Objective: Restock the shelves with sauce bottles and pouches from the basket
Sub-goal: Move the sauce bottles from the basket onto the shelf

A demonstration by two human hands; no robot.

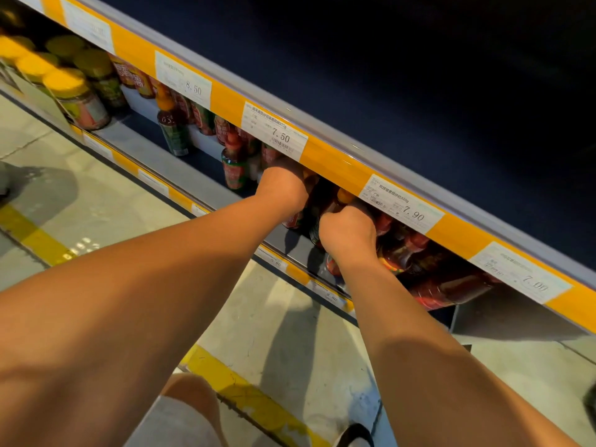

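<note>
Both my arms reach into the shelf below the yellow price rail (pixel 335 169). My left hand (pixel 283 188) curls round a sauce bottle with an orange cap (pixel 310 179); its red lower part shows under my wrist. My right hand (pixel 348 233) grips a dark sauce bottle (pixel 322 221) whose orange cap (pixel 345 196) pokes up just beneath the rail. The fingertips of both hands are hidden by the rail and the bottles. No basket is in view.
Red sauce bottles and packs (pixel 419 253) crowd the shelf to the right. Two bottles (pixel 172 124) (pixel 233 166) stand left of my hands on the grey shelf board (pixel 145 137). Yellow-lidded jars (pixel 74 91) fill the far left. Concrete floor with a yellow line (pixel 245 391) lies below.
</note>
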